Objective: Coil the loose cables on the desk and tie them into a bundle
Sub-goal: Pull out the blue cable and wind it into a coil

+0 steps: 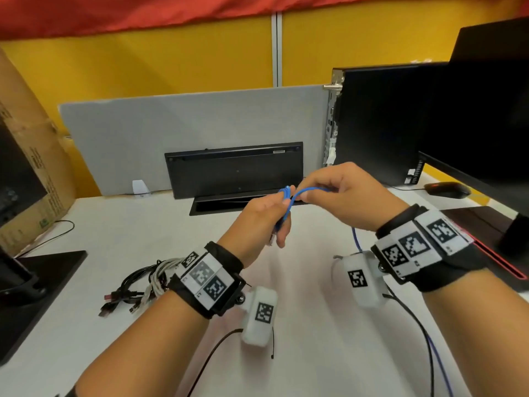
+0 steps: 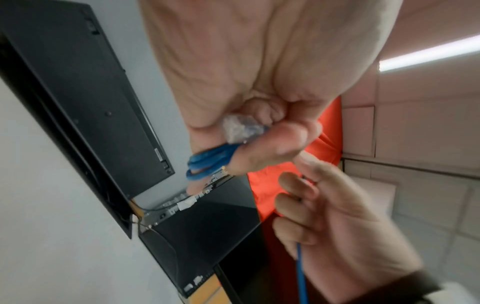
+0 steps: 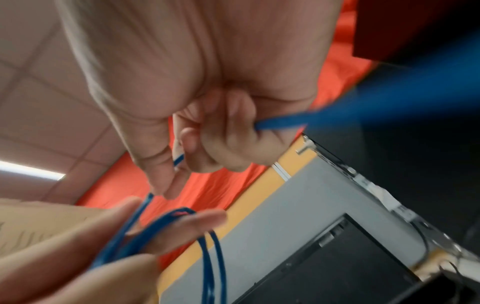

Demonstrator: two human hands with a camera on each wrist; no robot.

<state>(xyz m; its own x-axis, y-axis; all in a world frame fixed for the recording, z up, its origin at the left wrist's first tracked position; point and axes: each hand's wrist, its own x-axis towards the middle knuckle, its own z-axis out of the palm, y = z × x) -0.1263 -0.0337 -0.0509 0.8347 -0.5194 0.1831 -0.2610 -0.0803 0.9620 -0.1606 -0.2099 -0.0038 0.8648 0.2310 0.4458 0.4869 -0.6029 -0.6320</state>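
A thin blue cable (image 1: 289, 199) is held in the air above the white desk (image 1: 143, 247). My left hand (image 1: 267, 216) grips a few small loops of it (image 2: 207, 162), with the clear plug (image 2: 235, 129) tucked against the palm. My right hand (image 1: 332, 193) pinches the running length (image 3: 280, 124) between thumb and fingers, close to the left hand. The rest of the blue cable (image 1: 356, 239) hangs down under the right wrist. A bundle of black and white cables (image 1: 143, 285) lies on the desk behind my left wrist. A black cable tie (image 1: 272, 345) lies near the front.
A black keyboard (image 1: 234, 170) leans against the grey partition (image 1: 186, 133). A computer tower (image 1: 380, 121), a monitor (image 1: 486, 110) and a mouse (image 1: 446, 189) are at the right. A cardboard box (image 1: 31, 167) and a monitor stand (image 1: 37, 270) are at the left.
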